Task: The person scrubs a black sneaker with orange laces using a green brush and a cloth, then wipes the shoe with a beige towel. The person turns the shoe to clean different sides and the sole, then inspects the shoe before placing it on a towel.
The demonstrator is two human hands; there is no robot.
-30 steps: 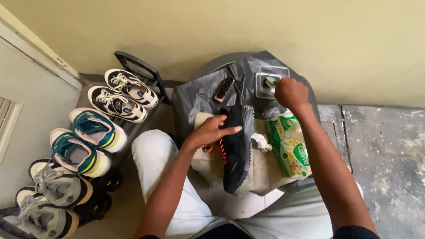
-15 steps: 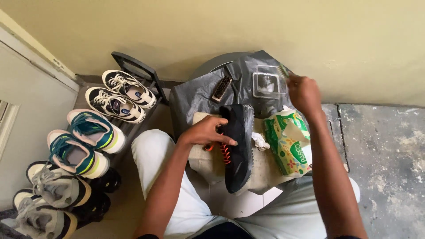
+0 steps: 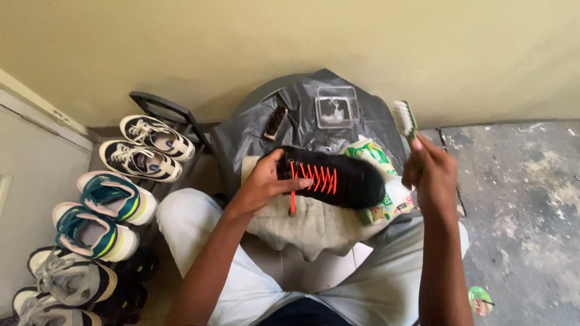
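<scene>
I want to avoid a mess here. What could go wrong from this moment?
1. The left hand holds the black shoe only at one end, over the lap; it may slip onto the cloth.
2. The brush in the right hand is raised beside the green packet; a wide stroke could knock it.
3. The loose orange lace end may snag.

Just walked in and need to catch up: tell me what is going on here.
A seated person holds a black shoe with orange laces over a cloth on their lap, the left hand gripping its heel end. The right hand holds up a brush with pale bristles, clear of the shoe. Beyond the knees, a clear square container and a darker brush lie on a grey plastic sheet. A green and white packet sits beside the shoe. Pairs of sneakers line a rack on the left.
</scene>
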